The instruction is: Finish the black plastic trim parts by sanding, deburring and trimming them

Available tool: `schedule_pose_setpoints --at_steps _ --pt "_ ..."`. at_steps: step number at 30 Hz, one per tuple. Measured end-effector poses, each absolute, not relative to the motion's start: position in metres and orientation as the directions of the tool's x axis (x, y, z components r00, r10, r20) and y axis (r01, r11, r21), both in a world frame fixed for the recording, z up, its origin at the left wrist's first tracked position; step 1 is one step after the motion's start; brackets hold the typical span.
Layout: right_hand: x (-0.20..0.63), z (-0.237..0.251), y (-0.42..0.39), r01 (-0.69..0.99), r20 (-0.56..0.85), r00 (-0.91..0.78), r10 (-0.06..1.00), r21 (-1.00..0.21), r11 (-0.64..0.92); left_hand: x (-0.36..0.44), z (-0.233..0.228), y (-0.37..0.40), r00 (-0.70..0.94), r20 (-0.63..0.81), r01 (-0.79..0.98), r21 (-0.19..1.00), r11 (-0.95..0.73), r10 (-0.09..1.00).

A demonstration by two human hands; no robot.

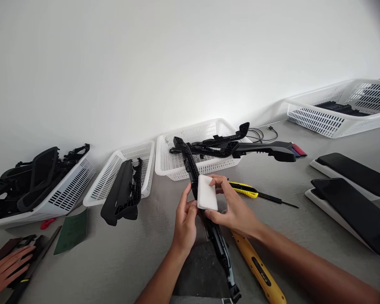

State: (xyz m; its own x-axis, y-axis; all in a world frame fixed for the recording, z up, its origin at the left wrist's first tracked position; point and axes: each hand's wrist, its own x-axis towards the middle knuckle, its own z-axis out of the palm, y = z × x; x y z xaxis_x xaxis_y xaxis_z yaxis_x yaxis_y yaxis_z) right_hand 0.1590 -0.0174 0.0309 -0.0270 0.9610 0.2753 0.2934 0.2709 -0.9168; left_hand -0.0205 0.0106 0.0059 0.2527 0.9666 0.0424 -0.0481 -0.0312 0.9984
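While the right hand (232,207) pinches a white block (208,193) between thumb and fingers, the left hand (186,219) is closed around a long black strip (220,242) just beside it, its thumb near the block's lower left corner. The block lies against the strip, which runs at a slant from over the middle basket (174,172) at its far end to the near edge of the scene. Below the hands, a dark mat (196,270) lies on the grey table (123,261).

Just right of the strip is a yellow tool (258,270); farther off, beyond the right hand, are a yellow and black cutter (247,191) and a thin black screwdriver (272,197). Black parts (224,150) lie in the middle basket, some reaching past its right rim.

Left of it, a smaller white basket (149,177) holds dark parts (118,194) that overhang its near rim. At far left, another basket (72,190) is heaped with black pieces (44,169), and near it lies a green sheet (71,232). In the near left corner, another person's hand (11,270) rests on a dark object. On the right are two white stands (335,223) with black tops, and beyond them a basket of black pieces.
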Motion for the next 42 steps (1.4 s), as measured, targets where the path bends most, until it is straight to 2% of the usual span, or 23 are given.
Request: schedule_pose_setpoints --at_steps 3,6,12,17,21,27,32,35,39,42 --pt "0.162 0.031 -0.017 0.267 0.182 -0.050 0.982 -0.945 0.189 -0.021 0.005 0.008 0.319 0.056 -0.031 0.998 -0.049 0.946" --pt "0.166 0.033 -0.015 0.262 0.147 -0.074 0.986 -0.951 0.162 -0.021 0.006 0.008 0.343 0.064 -0.024 0.998 -0.060 0.937" --pt "0.168 0.037 -0.014 0.361 0.096 -0.081 0.992 -0.925 0.119 -0.020 0.012 0.005 0.427 0.197 0.097 0.960 -0.262 0.882" --pt "0.167 0.036 -0.013 0.423 0.083 -0.093 0.992 -0.899 0.115 -0.023 0.009 0.003 0.376 0.365 0.180 0.873 -0.454 0.852" --pt "0.170 0.037 -0.012 0.396 0.076 -0.148 0.986 -0.909 0.130 -0.023 0.006 0.002 0.319 0.490 0.198 0.803 -0.563 0.811" --pt "0.170 0.042 -0.015 0.309 0.162 -0.193 0.968 -0.926 0.217 -0.023 0.004 0.003 0.356 0.459 0.201 0.813 -0.546 0.814" --pt "0.167 0.037 -0.015 0.339 0.093 -0.173 0.981 -0.929 0.148 -0.022 0.005 0.001 0.299 0.520 0.211 0.781 -0.587 0.800" --pt "0.167 0.039 -0.016 0.315 0.118 -0.188 0.975 -0.933 0.174 -0.022 0.006 0.001 0.287 0.580 0.213 0.737 -0.641 0.762" --pt "0.166 0.044 -0.019 0.259 0.200 -0.198 0.960 -0.933 0.248 -0.023 0.006 0.003 0.314 0.549 0.239 0.744 -0.624 0.775" --pt "0.165 0.043 -0.018 0.316 0.145 -0.193 0.970 -0.927 0.202 -0.024 0.006 0.002 0.287 0.540 0.268 0.748 -0.607 0.791"
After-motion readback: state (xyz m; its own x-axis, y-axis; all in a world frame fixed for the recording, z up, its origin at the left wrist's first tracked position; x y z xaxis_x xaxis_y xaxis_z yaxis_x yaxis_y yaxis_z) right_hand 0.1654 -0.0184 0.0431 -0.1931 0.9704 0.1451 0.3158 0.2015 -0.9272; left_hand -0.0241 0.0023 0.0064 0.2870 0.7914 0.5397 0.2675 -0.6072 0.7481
